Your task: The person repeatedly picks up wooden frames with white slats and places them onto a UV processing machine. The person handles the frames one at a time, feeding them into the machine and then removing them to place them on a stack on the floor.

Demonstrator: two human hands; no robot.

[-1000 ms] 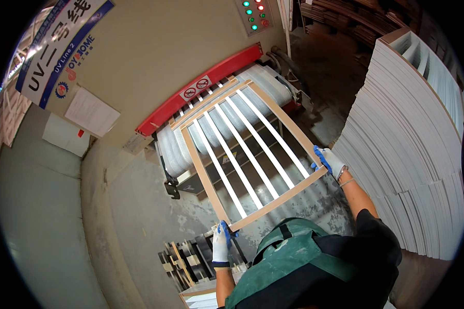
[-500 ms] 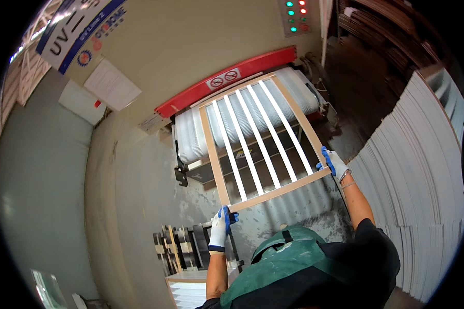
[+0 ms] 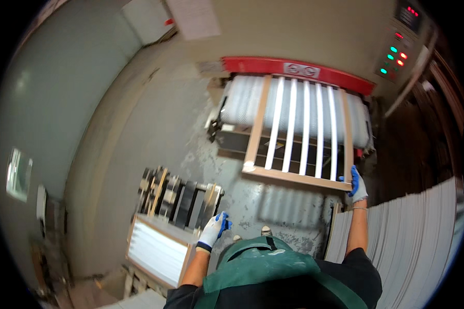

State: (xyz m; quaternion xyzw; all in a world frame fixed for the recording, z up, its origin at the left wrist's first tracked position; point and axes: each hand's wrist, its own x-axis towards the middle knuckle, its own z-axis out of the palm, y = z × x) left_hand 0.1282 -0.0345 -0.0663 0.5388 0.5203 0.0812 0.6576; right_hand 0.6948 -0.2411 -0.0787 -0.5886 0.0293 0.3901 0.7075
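Note:
A slatted frame (image 3: 298, 178), tan at its edges and white on its slats, lies with its far part on the pale mesh conveyor belt (image 3: 242, 103). Its near end juts out over the floor towards me. My right hand (image 3: 358, 186), in a white glove with blue-coated fingers, grips the near right corner. Gloved the same way, my left hand (image 3: 215, 230) is off the frame, fingers loosely apart with nothing in them. It hovers between the frame and a stack of similar slatted frames (image 3: 159, 249) at the lower left.
A red guard bar (image 3: 263, 65) spans the machine's mouth behind the belt. Lit buttons fill a control panel (image 3: 397, 54) at the upper right. Tall stacked pale panels (image 3: 402, 232) stand close on my right. A slatted pallet (image 3: 183, 198) sits on the floor left of my feet.
My left hand has let go of the frame's near left corner and dropped back. My right hand keeps its hold. The view has turned, shifting the machine rightward.

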